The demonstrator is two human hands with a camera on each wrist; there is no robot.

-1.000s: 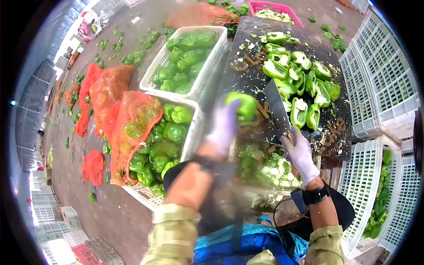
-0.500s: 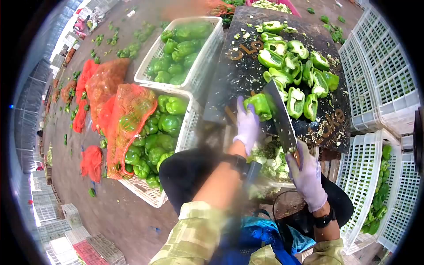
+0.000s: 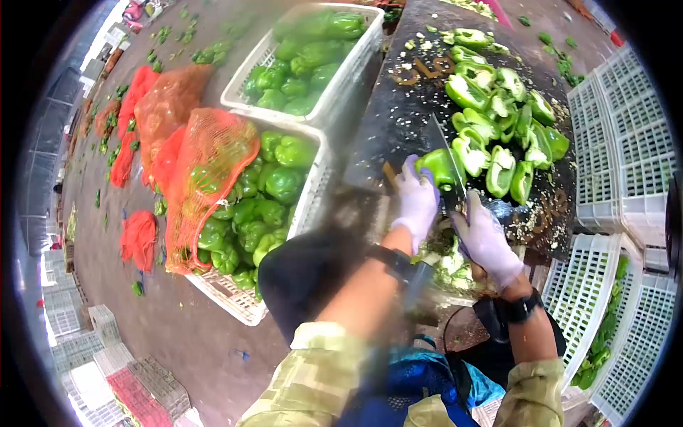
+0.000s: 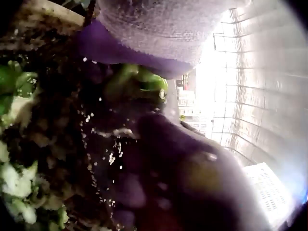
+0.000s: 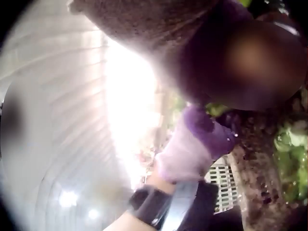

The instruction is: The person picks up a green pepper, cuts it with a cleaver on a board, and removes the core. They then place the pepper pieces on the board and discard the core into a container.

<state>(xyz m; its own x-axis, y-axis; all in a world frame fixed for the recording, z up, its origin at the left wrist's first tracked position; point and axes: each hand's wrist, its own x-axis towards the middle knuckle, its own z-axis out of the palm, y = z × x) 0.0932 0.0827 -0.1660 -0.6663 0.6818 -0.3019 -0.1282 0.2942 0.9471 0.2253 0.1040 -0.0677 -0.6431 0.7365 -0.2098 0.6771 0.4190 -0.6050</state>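
Observation:
My gloved left hand (image 3: 417, 198) holds a whole green bell pepper (image 3: 436, 168) at the near edge of the dark cutting board (image 3: 388, 114). My gloved right hand (image 3: 492, 243) grips a knife (image 3: 454, 160) by its handle. The blade stands edge-down across the pepper, just right of the left fingers. Halved green bell peppers (image 3: 502, 173) lie heaped on the board beyond the blade. In the left wrist view the glove covers most of the pepper (image 4: 153, 85). The left hand (image 5: 190, 144) appears in the right wrist view, where the knife's blade is mostly hidden.
Two white crates of whole peppers (image 3: 324, 167) stand left of the board, the nearer partly under a red mesh bag (image 3: 213, 153). Pale trimmings (image 3: 452, 267) fill a container below the board's near edge. White crates (image 3: 597, 142) are stacked on the right.
My left hand has carried the pepper from the board's left side rightward to the knife. The blade, earlier held beside the halved peppers, now lies across this pepper.

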